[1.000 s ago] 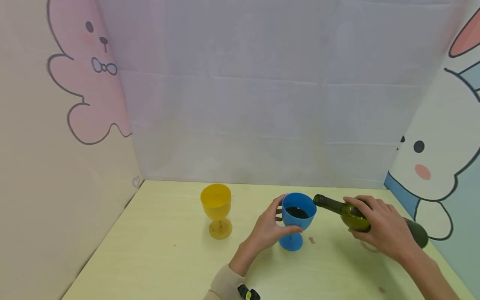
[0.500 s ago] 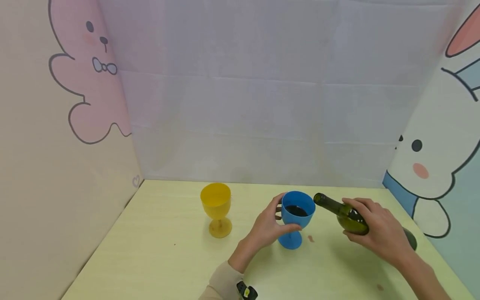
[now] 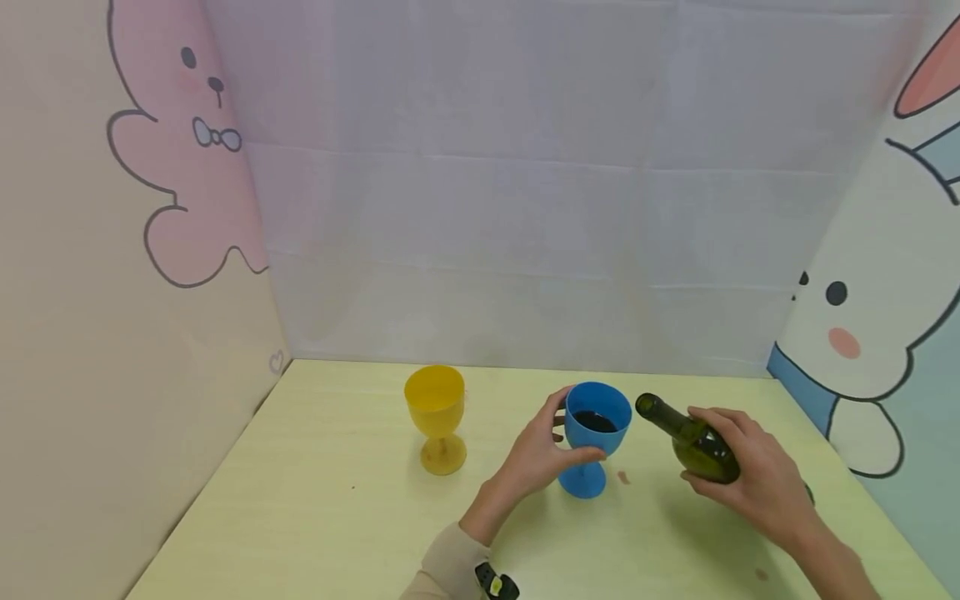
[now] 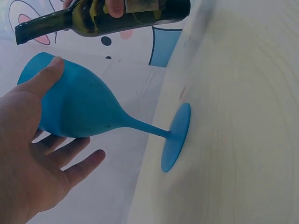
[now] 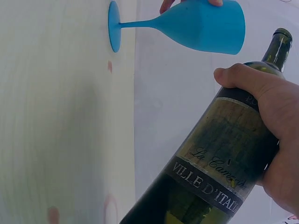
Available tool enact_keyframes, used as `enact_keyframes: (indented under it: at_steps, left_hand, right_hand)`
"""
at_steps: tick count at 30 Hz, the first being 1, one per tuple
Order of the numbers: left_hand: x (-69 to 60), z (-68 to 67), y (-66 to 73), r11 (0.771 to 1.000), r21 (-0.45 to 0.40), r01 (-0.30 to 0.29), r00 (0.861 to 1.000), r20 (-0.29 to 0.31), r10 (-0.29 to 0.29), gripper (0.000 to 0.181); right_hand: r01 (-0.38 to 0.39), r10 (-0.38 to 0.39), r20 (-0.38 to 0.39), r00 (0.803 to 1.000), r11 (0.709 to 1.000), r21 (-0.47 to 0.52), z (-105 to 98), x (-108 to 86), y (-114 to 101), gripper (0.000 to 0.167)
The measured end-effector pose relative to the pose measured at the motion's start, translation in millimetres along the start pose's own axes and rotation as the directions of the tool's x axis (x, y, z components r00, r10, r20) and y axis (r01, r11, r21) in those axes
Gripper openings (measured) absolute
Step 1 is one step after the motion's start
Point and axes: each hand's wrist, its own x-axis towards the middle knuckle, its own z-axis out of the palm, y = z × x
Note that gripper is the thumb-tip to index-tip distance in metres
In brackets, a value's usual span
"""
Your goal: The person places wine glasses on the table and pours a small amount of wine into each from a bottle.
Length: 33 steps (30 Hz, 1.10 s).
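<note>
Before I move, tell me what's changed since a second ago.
The green bottle has swung with the right hand: its mouth has drawn slightly away from the blue goblet, and in the head view the hand now nearly hides its base. Nothing was grasped or released; the left hand still holds the blue goblet, and the yellow goblet hasn't moved.

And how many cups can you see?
2. The blue cup is held by the person's left hand, and the yellow cup stands on the table, left of the blue one in the head view. No others show.
</note>
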Motion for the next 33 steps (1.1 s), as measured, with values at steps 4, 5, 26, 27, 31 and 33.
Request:
enact_keyframes:
  at_steps: [4,5,26,27,31,33]
  left_hand:
    - [-5.3,-2.8,-3.1,1.0,-0.016,-0.008,1.0,-0.013,0.008,0.086]
    - [-7.3,-4.5,-4.2,1.0,-0.018,-0.019,1.0,-0.015,0.019,0.086]
    - [-59.8,-54.0,-6.8,0.973,0.157,-0.169,0.984,-0.022,0.174,0.05]
    - [-62.6,-56.7,-6.2,0.971,0.159,-0.179,0.983,-0.021,0.184,0.047]
    - [-74.1,-68.3,-5.5,0.969,0.165,-0.185,0.981,-0.019,0.191,0.042]
    - [-79.3,-74.1,-5.9,0.969,0.166,-0.182,0.982,-0.023,0.188,0.04]
  right_hand:
    - [-0.018,0.018,-0.009,1.0,1.0,0.021,3,-4.5,-2,0.098]
    - [-0.026,0.026,-0.012,1.0,0.999,0.031,3,-5.4,-3,0.098]
    - [-0.074,0.093,-0.088,0.992,0.979,0.192,-4,-17.0,1,0.103]
    - [-0.075,0.093,-0.085,0.992,0.978,0.193,-4,-17.1,1,0.103]
    - [-0.078,0.096,-0.082,0.992,0.976,0.202,-4,-16.9,-1,0.103]
    - [-0.08,0.097,-0.081,0.992,0.977,0.2,-4,-16.5,-2,0.103]
